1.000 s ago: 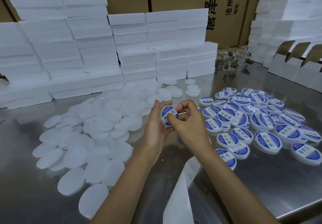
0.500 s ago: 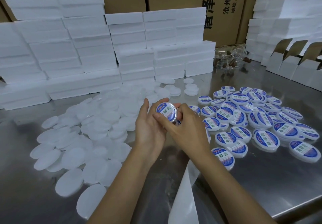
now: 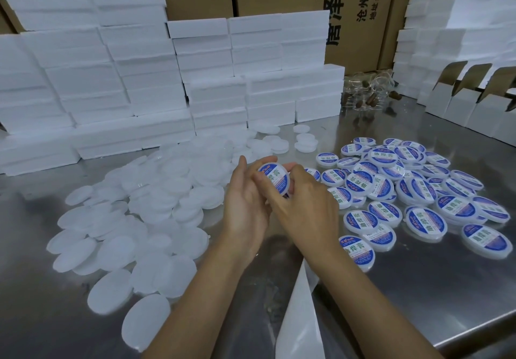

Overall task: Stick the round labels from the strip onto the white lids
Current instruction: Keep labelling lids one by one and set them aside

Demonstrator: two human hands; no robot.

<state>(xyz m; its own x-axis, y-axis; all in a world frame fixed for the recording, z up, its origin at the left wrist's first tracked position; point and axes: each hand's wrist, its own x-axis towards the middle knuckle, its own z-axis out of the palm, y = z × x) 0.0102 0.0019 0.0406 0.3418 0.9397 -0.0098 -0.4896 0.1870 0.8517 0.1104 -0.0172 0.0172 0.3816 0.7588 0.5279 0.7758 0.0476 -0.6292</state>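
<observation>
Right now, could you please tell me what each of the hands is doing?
Left hand: cradles the labelled lid, fingers curled behind it.
Right hand: thumb and fingertips pinch the same lid's rim.

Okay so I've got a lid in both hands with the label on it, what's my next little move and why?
Probably set the labelled lid down with the labelled pile on your right. Its label already covers the face, and both the left hand and right hand grip it, so neither is free to take a plain lid.
</observation>
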